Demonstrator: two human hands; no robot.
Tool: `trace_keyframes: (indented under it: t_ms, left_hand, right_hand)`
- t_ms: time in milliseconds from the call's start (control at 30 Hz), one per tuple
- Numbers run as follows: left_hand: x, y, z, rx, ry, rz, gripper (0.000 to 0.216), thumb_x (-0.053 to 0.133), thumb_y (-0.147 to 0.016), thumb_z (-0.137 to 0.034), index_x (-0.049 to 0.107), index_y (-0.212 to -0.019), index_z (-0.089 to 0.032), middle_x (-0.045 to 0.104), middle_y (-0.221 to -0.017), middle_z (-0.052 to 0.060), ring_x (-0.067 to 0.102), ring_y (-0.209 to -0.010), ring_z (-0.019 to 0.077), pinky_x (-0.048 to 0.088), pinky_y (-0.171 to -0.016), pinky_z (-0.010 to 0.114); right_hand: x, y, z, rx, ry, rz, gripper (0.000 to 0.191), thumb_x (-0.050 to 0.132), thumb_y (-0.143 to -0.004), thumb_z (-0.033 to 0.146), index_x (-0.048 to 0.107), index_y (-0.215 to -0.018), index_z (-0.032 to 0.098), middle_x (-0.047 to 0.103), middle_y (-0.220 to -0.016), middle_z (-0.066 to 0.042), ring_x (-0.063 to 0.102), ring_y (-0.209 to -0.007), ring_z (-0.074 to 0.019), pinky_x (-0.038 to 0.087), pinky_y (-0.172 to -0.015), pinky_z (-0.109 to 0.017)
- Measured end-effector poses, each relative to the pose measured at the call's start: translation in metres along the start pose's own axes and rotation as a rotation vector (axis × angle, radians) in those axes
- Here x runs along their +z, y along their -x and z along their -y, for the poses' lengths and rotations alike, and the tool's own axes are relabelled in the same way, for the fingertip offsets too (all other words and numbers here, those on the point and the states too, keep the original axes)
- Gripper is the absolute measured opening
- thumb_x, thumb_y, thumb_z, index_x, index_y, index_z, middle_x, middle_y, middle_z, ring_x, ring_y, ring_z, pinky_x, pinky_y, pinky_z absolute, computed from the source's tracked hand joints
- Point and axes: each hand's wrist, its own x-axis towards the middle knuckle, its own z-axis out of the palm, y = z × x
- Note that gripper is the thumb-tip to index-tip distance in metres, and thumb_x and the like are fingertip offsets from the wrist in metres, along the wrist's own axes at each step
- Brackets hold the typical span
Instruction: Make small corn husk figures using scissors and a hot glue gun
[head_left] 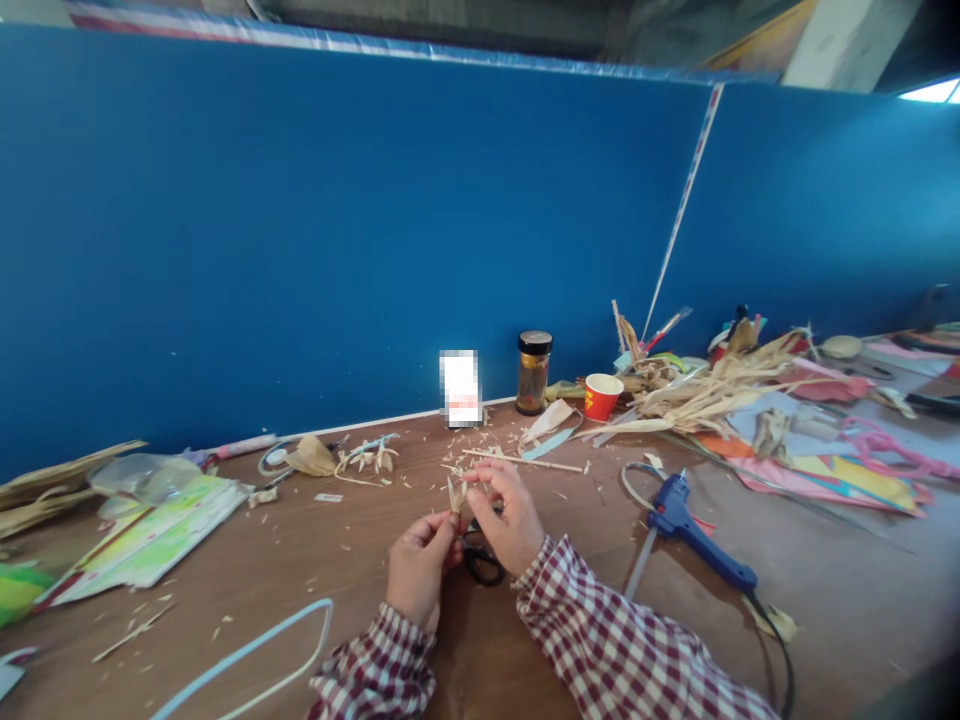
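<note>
My left hand (421,566) is closed, pinching the lower end of a small pale corn husk piece (457,494) between thumb and fingers. Bent over its upper part is my right hand (511,510), thumb and fingertips closed at the husk's edge. The husk stands roughly upright, split into thin points at the top. Black-handled scissors (484,566) lie on the table just below and behind the hands, their blades mostly hidden. Husk shavings are scattered around, and a thin stick (525,461) lies beyond the fingers.
A blue glue gun (697,535) with a cord lies at right. Farther back stand a lidded jar (534,375), a red paper cup (602,398) and a lit, blurred phone screen (460,388). Dried husks (720,390) pile up at right. At left are a painted sheet (161,535) and blue-white tubing (255,640).
</note>
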Motion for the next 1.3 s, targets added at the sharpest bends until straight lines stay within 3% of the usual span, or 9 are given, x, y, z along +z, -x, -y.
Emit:
trace_keyframes:
  t_ms: [267, 533, 933, 1300]
  left_hand:
    - [-0.004, -0.003, 0.002, 0.093, -0.066, -0.031, 0.032, 0.072, -0.053, -0.035, 0.065, -0.072, -0.01, 0.062, -0.058, 0.001, 0.048, -0.044, 0.0058, 0.04, -0.043, 0.017]
    - [-0.009, -0.008, 0.002, 0.139, -0.027, -0.114, 0.032, 0.071, -0.054, -0.035, 0.066, -0.075, -0.011, 0.06, -0.054, -0.001, 0.049, -0.045, 0.007, 0.04, -0.044, 0.017]
    - [-0.014, -0.014, 0.007, 0.151, -0.011, -0.099, 0.036, 0.069, -0.058, -0.034, 0.065, -0.084, -0.01, 0.06, -0.057, 0.0, 0.048, -0.047, 0.0068, 0.04, -0.045, 0.017]
    - [-0.013, -0.011, 0.007, 0.194, -0.124, -0.076, 0.039, 0.066, -0.059, -0.043, 0.066, -0.083, -0.013, 0.058, -0.052, -0.001, 0.047, -0.044, 0.0088, 0.037, -0.044, 0.019]
  right_hand:
    - [0.001, 0.001, 0.002, -0.05, 0.015, 0.006, 0.006, 0.058, -0.073, 0.019, 0.064, -0.073, 0.019, 0.048, -0.104, -0.006, 0.047, -0.099, -0.018, 0.039, -0.086, -0.033]
    - [0.003, 0.007, 0.002, -0.178, 0.081, 0.036, 0.011, 0.061, -0.07, 0.016, 0.067, -0.075, 0.023, 0.048, -0.106, -0.006, 0.046, -0.099, -0.0193, 0.04, -0.084, -0.034]
    - [0.007, 0.009, 0.001, -0.165, 0.155, 0.02, 0.009, 0.064, -0.067, 0.017, 0.068, -0.072, 0.024, 0.043, -0.116, -0.005, 0.045, -0.101, -0.0208, 0.041, -0.079, -0.033]
    - [0.009, 0.013, 0.005, -0.207, 0.18, 0.052, 0.013, 0.062, -0.067, 0.016, 0.067, -0.076, 0.024, 0.046, -0.113, -0.005, 0.045, -0.103, -0.0209, 0.042, -0.077, -0.033]
